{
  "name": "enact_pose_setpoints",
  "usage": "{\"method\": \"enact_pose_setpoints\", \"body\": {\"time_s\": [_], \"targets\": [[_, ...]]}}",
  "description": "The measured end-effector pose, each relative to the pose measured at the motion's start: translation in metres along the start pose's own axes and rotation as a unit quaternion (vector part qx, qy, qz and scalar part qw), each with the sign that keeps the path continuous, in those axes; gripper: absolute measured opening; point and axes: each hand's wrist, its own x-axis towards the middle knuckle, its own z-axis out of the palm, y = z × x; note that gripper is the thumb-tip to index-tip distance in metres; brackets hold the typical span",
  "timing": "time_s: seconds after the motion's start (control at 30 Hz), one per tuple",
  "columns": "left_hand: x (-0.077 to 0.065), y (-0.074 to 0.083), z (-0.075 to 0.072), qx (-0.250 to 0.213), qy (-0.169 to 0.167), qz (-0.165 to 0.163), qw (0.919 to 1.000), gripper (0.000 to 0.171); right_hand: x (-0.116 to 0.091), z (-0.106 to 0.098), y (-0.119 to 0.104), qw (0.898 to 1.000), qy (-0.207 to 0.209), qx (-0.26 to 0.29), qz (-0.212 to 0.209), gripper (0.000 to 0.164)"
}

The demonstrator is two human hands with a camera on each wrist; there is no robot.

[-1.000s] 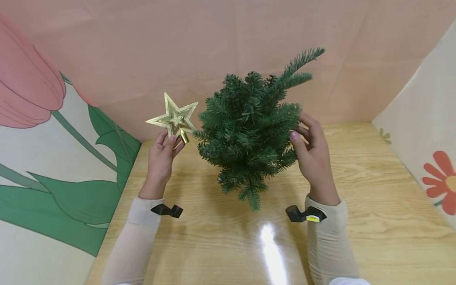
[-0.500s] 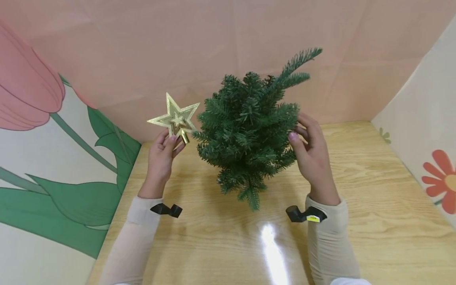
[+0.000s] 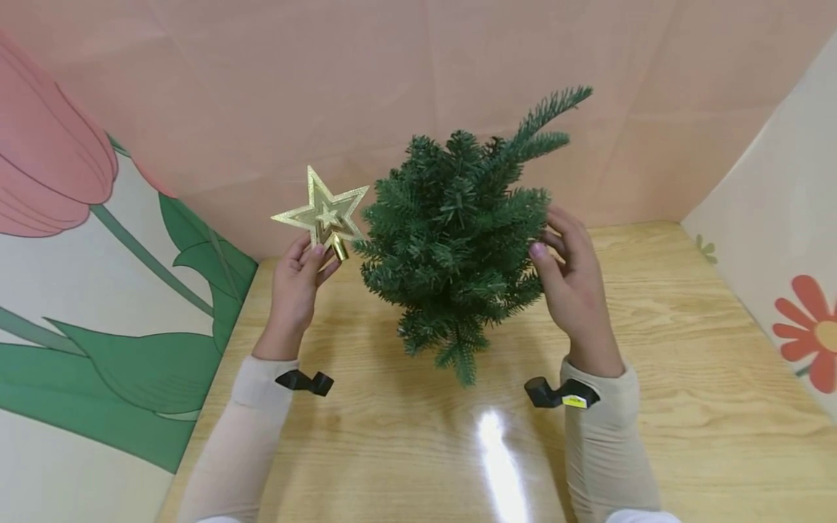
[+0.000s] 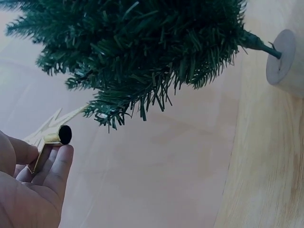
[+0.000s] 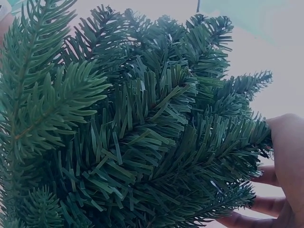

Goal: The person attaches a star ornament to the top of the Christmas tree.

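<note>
My left hand [image 3: 296, 290] pinches a gold star tree topper [image 3: 322, 207] by its lowest point, thumb in front and fingers behind. The star faces me, and its short hollow gold tube shows a dark mouth in the left wrist view. Just right of it is a small green artificial Christmas tree [image 3: 451, 232]. The tree's pale round base [image 4: 278, 66] sits on the wood-grain table, hidden from the head view by branches. My right hand [image 3: 575, 283] holds the tree's right side, its fingers curved among the branch tips and partly hidden by needles in the right wrist view.
A wood-grain table [image 3: 660, 349] lies under everything, with a bright light reflection at its front. A pink backdrop [image 3: 294, 87] rises behind the tree. Printed flower panels [image 3: 131, 370] border the left and right sides.
My left hand has shifted the star very slightly up and right, toward the tree. My right hand stays at the tree's side, and the tree keeps its place.
</note>
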Motion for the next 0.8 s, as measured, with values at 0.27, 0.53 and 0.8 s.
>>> {"method": "enact_pose_setpoints", "body": {"time_s": [0.27, 0.53, 0.8], "targets": [[-0.0003, -0.0004, 0.0007, 0.0, 0.002, 0.004, 1.0, 0.043, -0.0002, 0.0016, 0.0, 1.0, 0.009, 0.001, -0.016, 0.045], [-0.0029, -0.0017, -0.0004, -0.002, 0.005, 0.004, 1.0, 0.042, 0.0004, 0.0015, 0.0012, 1.0, 0.015, 0.0, -0.019, 0.044], [-0.0033, 0.0014, 0.002, -0.006, 0.013, 0.012, 0.9998, 0.041, 0.0003, 0.0018, 0.0014, 1.0, 0.015, 0.008, -0.023, 0.044]]}}
